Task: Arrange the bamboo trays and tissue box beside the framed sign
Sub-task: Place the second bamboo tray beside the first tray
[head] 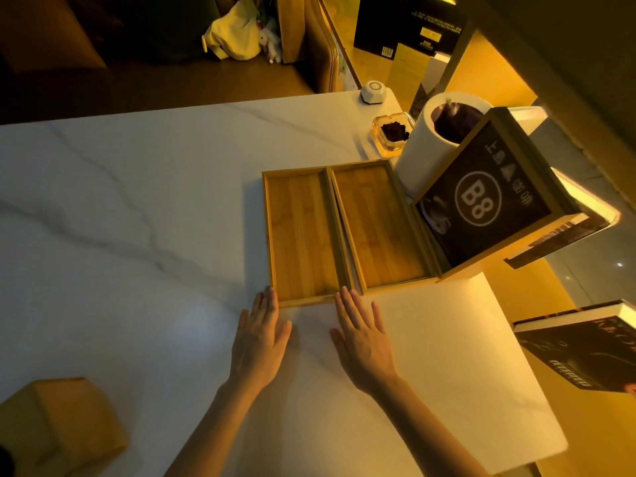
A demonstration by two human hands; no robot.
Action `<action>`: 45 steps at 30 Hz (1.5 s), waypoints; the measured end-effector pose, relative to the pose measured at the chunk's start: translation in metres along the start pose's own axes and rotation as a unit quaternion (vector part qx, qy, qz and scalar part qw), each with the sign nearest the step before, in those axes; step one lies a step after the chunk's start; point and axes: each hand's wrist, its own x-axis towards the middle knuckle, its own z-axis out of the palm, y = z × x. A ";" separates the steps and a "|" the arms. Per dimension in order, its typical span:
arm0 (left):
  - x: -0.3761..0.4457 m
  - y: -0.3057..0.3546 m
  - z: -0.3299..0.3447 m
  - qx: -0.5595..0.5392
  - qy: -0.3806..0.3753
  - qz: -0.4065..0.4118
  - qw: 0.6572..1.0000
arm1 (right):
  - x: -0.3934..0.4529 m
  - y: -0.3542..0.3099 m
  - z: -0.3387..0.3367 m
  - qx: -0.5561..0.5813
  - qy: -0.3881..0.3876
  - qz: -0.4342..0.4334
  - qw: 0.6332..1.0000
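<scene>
Two bamboo trays, the left tray (303,232) and the right tray (378,222), lie side by side on the desk (137,201), just left of the sign (481,204). The left hand (260,339) and right hand (361,335) lie flat and empty, fingertips at the near rims. The trays look light, stiff and likely to slide, best gripped by their rims, while the tissue box (58,428) waits near left.

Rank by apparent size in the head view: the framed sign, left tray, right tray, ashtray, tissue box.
1. Framed sign.
2. Left tray and right tray: alike, unranked.
3. Tissue box, though it is nearest the camera and partly cut off, so this is unsure.
4. Ashtray.
</scene>
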 end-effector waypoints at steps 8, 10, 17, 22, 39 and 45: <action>-0.003 0.006 0.002 0.002 -0.014 0.001 1.000 | -0.001 0.010 0.003 -0.003 0.011 -0.001 1.000; -0.005 0.007 0.003 -0.001 -0.019 0.003 1.000 | -0.003 0.013 0.003 0.001 0.013 -0.006 1.000; -0.006 0.012 0.002 0.005 -0.028 0.001 1.000 | -0.005 0.017 0.001 -0.007 -0.010 -0.009 1.000; -0.005 0.012 0.002 0.007 -0.033 -0.004 0.999 | -0.004 0.020 0.001 0.000 -0.010 -0.014 1.000; -0.005 0.015 -0.003 -0.003 -0.045 -0.010 0.999 | -0.002 0.006 -0.008 -0.049 0.006 0.031 0.998; -0.001 0.017 -0.036 -0.010 -0.088 -0.022 0.996 | 0.013 -0.017 -0.049 -0.036 -0.015 0.046 0.998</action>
